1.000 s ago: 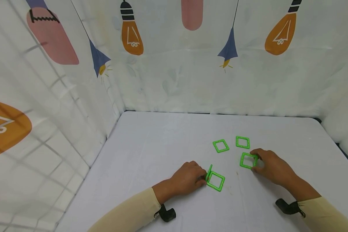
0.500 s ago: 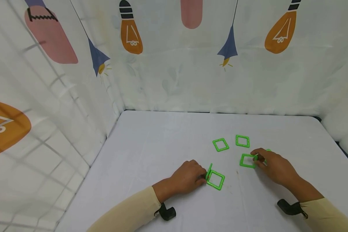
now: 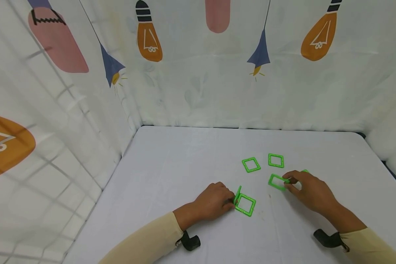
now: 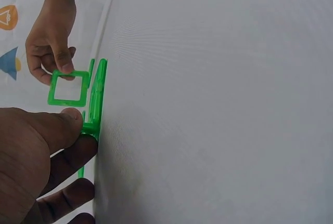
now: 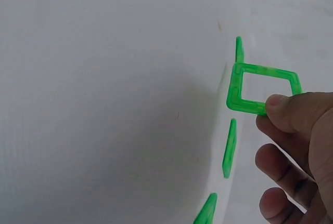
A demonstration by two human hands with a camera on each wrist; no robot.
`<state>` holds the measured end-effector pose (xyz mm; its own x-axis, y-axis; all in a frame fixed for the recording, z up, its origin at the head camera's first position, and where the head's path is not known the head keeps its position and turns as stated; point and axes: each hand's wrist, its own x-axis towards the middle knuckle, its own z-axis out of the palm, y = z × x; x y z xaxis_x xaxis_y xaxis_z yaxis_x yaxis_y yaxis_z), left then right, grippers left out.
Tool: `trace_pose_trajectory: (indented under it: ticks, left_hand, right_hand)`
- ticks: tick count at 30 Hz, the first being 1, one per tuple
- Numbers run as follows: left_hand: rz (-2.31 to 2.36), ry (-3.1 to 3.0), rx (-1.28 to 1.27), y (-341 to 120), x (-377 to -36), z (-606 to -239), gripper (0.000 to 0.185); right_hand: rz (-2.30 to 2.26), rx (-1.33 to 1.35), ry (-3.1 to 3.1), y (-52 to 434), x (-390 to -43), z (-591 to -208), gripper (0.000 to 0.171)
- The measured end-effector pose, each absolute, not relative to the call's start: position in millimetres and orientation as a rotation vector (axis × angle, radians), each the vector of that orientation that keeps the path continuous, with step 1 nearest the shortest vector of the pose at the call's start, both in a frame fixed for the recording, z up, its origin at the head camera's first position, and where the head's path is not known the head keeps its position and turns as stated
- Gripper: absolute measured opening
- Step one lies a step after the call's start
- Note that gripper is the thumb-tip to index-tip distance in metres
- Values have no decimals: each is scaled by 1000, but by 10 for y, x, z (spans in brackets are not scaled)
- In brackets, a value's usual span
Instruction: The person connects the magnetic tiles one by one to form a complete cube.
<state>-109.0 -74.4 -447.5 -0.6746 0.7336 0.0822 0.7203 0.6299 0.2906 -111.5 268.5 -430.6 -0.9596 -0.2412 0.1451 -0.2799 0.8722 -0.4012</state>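
My left hand (image 3: 211, 201) rests low on the table. Its thumb and index finger pinch the base of a green open-square tile (image 3: 238, 192) that stands upright. Along its bottom edge, this tile meets a second green square tile (image 3: 253, 208) lying flat. Further right, my right hand (image 3: 311, 189) pinches another green square tile (image 5: 235, 86) by one edge between thumb and index finger. That tile is tilted, pointing left toward the other hand. In the right wrist view the remaining fingers are loosely bent below it.
Two loose green tiles lie flat beyond the hands, one on the left (image 3: 249, 159) and one on the right (image 3: 276, 166). A sliver of another green piece (image 3: 305, 171) shows behind the right hand. The white table (image 3: 178, 154) ends at a printed fabric wall (image 3: 198, 91).
My right hand has turned its tile from facing up to a steeper tilt, shifting it slightly left. A green piece behind that hand has come into sight. The left hand stays put.
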Motion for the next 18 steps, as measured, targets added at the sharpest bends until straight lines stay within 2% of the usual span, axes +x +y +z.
trace_pose_trajectory:
  ticks: [18]
  left_hand:
    - [477,2797,1220,-730,-1096,-4462,5]
  right_hand:
    - [665,511,-2848,2451,-1075,-4310,29]
